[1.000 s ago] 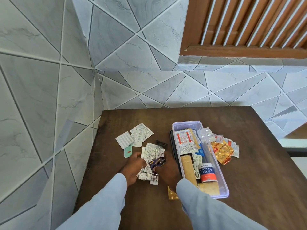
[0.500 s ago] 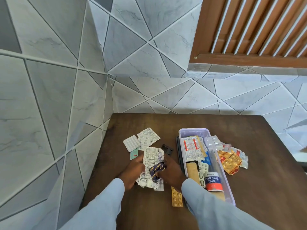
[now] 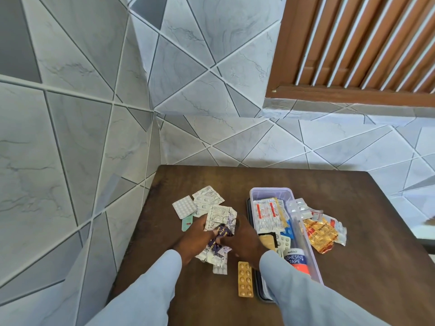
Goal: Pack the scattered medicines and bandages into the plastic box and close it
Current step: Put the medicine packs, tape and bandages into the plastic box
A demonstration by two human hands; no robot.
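Observation:
A clear plastic box stands on the brown table, holding sachets, blister strips and a roll of adhesive tape. My left hand and my right hand meet over a bunch of silver blister packs with a purple strip among them, both hands gripping the bunch just left of the box. An orange blister strip lies near my right sleeve. White strips and a green one lie left of my hands.
Orange and clear wrappers lie right of the box. A dark lid sits under the box's left side. Tiled walls close in the table's left and back edges. A wooden shutter hangs above right.
My hands have drawn the blister packs together into one bunch and lifted its far end. The view has tilted so the table sits lower in the frame.

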